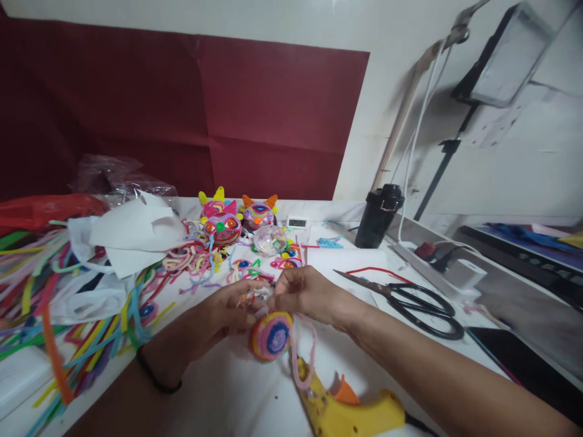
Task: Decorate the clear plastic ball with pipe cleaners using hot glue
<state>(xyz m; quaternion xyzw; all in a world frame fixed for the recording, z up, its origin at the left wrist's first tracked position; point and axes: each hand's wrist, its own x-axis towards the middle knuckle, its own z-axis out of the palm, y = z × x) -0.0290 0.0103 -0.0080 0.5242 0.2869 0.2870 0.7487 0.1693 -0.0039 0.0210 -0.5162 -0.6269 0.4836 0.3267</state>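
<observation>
Spread across the middle: a white-topped bench (255, 400), backed by a dark red paper sheet (191, 115) on the wall. Heaped along the bench's left side: a big tangle of multicoloured pipe cleaners (68, 315), partly under crumpled white paper (132, 233). Lying near the front edge, just below the hands: a yellow plastic glue gun (346, 413) with an orange trigger. Off to the right, flat on the bench and well apart from the hands: black-handled scissors (410, 300), blades closed. Further back on the right: an upright black cylindrical flask (379, 215). Behind the hands, side by side: two finished round pipe-cleaner faces (237, 218) with pointed ears, and a small clear plastic ball (269, 240) just in front of them.

Held above the bench centre, between both hands: a round ball wrapped in orange, pink and purple pipe-cleaner coils (272, 335), with a loose pink pipe-cleaner strand (306, 358) drooping from it toward the glue gun. Left hand (225, 312) curled around the ball's upper left, fingers closed on it. Right hand (305, 294) pinched narrowly at the ball's top, fingertips meeting those of the left over a small whitish tuft. Black band (157, 376) around the left wrist.
</observation>
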